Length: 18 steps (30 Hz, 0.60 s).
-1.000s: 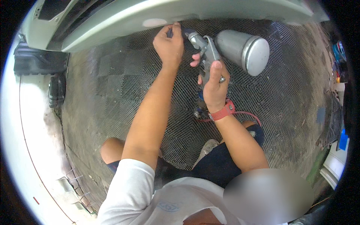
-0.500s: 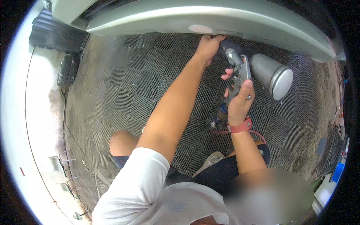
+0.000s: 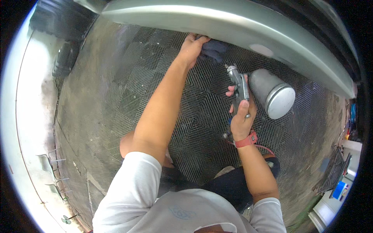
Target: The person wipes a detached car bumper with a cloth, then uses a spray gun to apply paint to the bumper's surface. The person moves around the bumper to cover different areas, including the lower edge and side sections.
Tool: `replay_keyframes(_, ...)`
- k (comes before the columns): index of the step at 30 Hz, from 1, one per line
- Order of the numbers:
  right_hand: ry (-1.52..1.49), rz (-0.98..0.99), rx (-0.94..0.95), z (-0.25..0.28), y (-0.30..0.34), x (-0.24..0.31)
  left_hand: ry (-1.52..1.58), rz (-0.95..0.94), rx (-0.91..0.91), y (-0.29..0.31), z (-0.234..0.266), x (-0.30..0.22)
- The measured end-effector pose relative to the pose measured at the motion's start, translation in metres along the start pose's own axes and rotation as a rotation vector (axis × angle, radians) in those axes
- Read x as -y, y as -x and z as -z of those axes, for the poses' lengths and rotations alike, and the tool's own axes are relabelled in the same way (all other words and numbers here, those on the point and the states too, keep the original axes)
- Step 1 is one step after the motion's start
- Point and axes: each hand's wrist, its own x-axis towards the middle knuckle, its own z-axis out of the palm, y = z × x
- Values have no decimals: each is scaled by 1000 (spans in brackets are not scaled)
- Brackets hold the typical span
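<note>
My right hand [image 3: 243, 123] is wrapped round the grip of a metal spray gun [image 3: 240, 86], its nozzle pointing up and away. A grey cylindrical cup [image 3: 265, 86] with a pale round lid sticks out from the gun's right side. Up at the lower edge of a silver-green car bumper [image 3: 202, 17], my left hand [image 3: 191, 49] is closed on a dark blue cloth [image 3: 214, 50] that hangs out to the right. Part of those fingers hides behind the bumper edge. The nozzle is just below the cloth, with a small gap between them.
A thin red hose [image 3: 265, 149] runs from near my right wrist past my knee. Dark ribbed matting [image 3: 147, 97] covers the floor. Black plastic parts [image 3: 58, 19] lean against the white wall at the left; wire brackets [image 3: 54, 167] stick out lower down.
My view has turned, so the bumper now slants down to the right. In the picture, both hands and the spray gun sit further left; more of the blue cloth shows, apart from the nozzle.
</note>
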Motion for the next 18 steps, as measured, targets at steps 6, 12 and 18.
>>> replay_keyframes(6,156,37,80,-67,-5,5,-54,-15,86,-35,90,-10)
replay_keyframes(12,217,37,60,-152,-23,22,-119,17,148,-59,188,-38)
replay_keyframes(18,169,-13,94,-242,-52,67,-152,-46,168,-89,271,-53)
